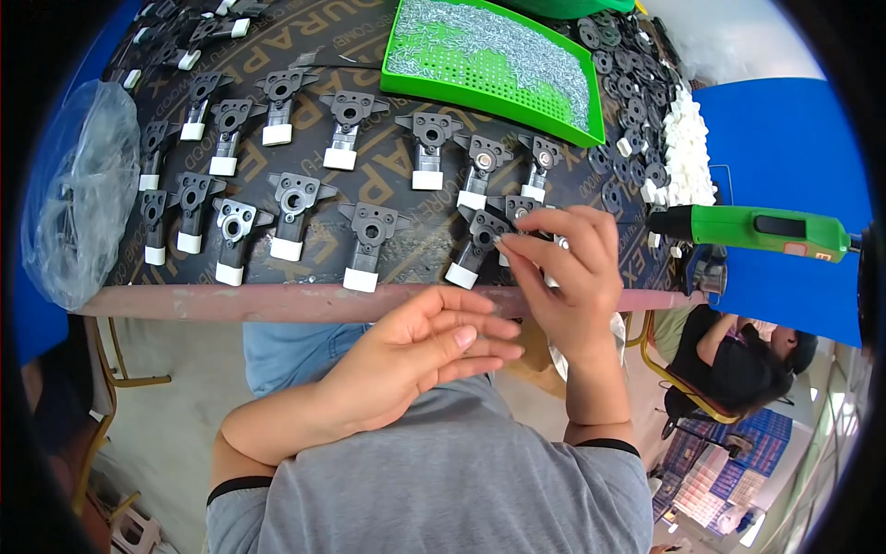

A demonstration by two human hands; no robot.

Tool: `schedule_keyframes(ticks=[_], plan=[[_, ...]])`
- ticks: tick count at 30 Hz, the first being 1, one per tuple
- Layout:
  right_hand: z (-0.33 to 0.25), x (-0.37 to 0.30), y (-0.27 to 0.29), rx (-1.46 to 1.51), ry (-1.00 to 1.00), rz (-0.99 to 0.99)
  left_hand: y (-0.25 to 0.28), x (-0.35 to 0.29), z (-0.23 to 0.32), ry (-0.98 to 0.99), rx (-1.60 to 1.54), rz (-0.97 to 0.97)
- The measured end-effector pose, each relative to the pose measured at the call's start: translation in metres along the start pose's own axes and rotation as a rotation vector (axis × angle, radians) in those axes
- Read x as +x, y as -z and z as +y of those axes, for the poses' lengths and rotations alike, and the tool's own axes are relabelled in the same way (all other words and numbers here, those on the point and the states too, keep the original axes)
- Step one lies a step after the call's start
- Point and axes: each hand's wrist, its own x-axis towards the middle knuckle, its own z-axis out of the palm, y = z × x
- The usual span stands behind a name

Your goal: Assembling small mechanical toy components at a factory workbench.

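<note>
Right hand point(574, 275) bends over a bracket point(473, 247) at its fingertips, its grip impossible to tell; left hand point(417, 355), fingers apart nearby, might best steady it.

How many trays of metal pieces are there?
1: the green tray, beyond the right hand. Something green behind it is cut off, so another may be hidden.

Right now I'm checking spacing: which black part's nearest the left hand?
The black part just left of the right hand; its white end lies nearest the left hand.
</note>
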Motion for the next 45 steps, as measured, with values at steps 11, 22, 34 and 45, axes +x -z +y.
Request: schedule_keyframes(ticks=[11, 22, 34, 45], plan=[[-0.024, 0.009, 0.025, 0.223, -0.049, -0.061, -0.003, -0.003, 0.01, -0.067, -0.077, 0.006], [-0.035, 0.038, 0.01, 0.388, 0.087, -0.287, -0.003, -0.01, 0.019, -0.148, -0.233, 0.06], [-0.034, 0.072, 0.005, 0.341, 0.037, -0.334, 0.005, -0.018, 0.029, -0.128, -0.287, 0.032], [0.021, 0.096, -0.055, 0.12, -0.284, -0.306, 0.002, -0.032, 0.044, -0.168, -0.109, 0.013]])
